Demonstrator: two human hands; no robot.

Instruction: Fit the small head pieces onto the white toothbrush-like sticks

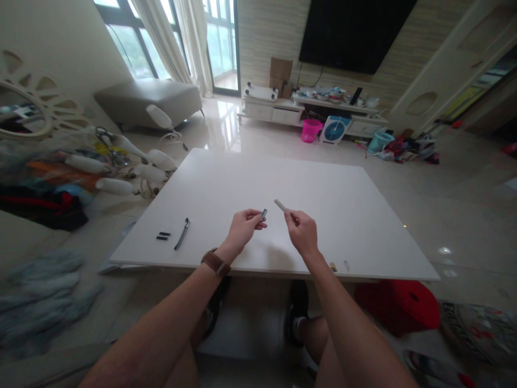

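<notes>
My left hand (247, 226), with a brown watch strap on the wrist, pinches a small dark-edged, greenish rectangular piece (264, 215) that looks like a razor cartridge. Held in my right hand (302, 230) is a thin flat grey strip (279, 205), pointing up and to the left. The two pieces are apart, above the white table (307, 183). To the left lies a razor (182, 234) with a dark grey handle. Beside it rest two short black strips (163, 236), too small to identify. My right fingers partly hide the grey strip's lower end.
Near the front edge, by my right forearm, lie a small brownish piece (333, 267) and a clear piece (346, 265). A white-shaded lamp (151, 172) crowds the table's left side. A red stool (398, 307) stands below the right front edge.
</notes>
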